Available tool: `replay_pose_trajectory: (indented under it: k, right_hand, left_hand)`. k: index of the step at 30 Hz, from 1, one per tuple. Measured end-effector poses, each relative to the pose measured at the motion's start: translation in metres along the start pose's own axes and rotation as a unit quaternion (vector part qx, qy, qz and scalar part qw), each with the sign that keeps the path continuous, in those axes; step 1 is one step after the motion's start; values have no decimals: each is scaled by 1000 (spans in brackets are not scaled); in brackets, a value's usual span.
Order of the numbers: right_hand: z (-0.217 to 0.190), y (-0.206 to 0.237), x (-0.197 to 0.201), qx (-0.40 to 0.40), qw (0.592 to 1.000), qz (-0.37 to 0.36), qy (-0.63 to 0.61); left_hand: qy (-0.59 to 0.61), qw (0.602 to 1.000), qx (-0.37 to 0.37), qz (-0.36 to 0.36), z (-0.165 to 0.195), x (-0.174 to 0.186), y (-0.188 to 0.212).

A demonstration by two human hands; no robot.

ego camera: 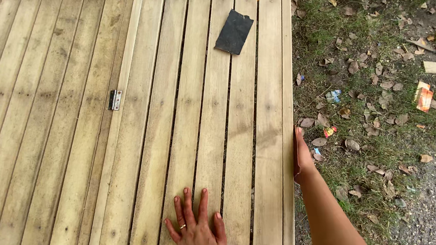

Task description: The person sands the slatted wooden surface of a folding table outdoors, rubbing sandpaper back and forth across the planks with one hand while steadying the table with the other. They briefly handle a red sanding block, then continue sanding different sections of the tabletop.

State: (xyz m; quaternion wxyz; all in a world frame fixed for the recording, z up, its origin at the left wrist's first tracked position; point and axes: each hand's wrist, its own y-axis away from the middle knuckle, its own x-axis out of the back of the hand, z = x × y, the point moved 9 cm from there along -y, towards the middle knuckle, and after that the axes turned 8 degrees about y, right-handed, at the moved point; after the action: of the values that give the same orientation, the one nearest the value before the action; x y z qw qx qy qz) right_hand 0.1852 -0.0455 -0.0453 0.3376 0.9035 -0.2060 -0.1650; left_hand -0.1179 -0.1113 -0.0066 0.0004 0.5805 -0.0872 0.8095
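Left hand spread flat, bracing the slatted tabletop; right hand presses something thin, perhaps sandpaper, along its edge, grip unclear. Dark sheet lies spare.

Left hand flat on the slatted wooden panel — right hand pressing sandpaper against its edge.

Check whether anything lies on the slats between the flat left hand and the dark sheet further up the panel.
Nothing visible does. The left hand lies flat on the slatted wooden panel; bare slats run from it to the dark sheet. The metal hinge sits well off to the left. The right hand presses the panel's right edge.
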Motion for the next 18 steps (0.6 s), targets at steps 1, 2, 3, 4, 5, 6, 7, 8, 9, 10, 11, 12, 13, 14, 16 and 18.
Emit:
replay_pose_trajectory:
  k: [1, 2, 3, 4, 5, 6, 7, 8, 9, 10, 11, 12, 13, 14, 16, 18]
  right_hand:
    - [16, 10, 1, -23, 1000, 0, -12]
    - [23, 17, 15, -18, 993, 68, 91]
    - [26, 25, 26, -5, 972, 129, 195]
    - [23, 31, 35, 16, 937, 187, 294]
    - [22, 32, 39, 22, 920, 208, 332]
    - [20, 31, 42, 19, 900, 227, 371]
    - [16, 29, 44, 19, 880, 243, 409]
    - [29, 23, 45, -48, 922, 214, 319]
    - [43, 19, 42, -120, 949, 183, 225]
    - [57, 20, 36, -192, 961, 152, 128]
    - [55, 20, 35, -176, 966, 151, 112]
    - [52, 19, 32, -151, 973, 143, 96]
    - [53, 22, 30, -132, 979, 137, 77]
    - [45, 21, 26, -62, 986, 115, 101]
    - [32, 24, 18, 76, 983, 71, 151]
    - [22, 28, 31, 152, 919, 170, 322]
  left_hand:
    - [3, 1000, 5, -13, -1, -3, 1]
    - [10, 1000, 9, -27, -2, -5, 1]
    - [5, 1000, 5, -25, -2, -5, 2]
    - [2, 1000, 0, -14, 0, -3, 3]
    - [-1, 1000, -4, -7, 1, -2, 3]
    - [3, 1000, -5, -10, 2, -2, 3]
    - [5, 1000, -7, -8, 3, -1, 3]
    - [8, 1000, -9, -1, 4, 1, 3]
    - [8, 1000, -2, -12, 3, -1, 2]
    - [11, 1000, 4, -27, 2, -3, 2]
    - [14, 999, 11, -30, 2, -3, 1]
    - [13, 1000, 7, -8, 3, 1, -1]
    - [10, 1000, 1, 9, 4, 4, -2]
    - [8, 1000, -5, 10, 5, 4, -2]
    - [4, 1000, 3, -19, 4, -1, -2]
    - [7, 1000, 3, -11, 3, -1, -1]
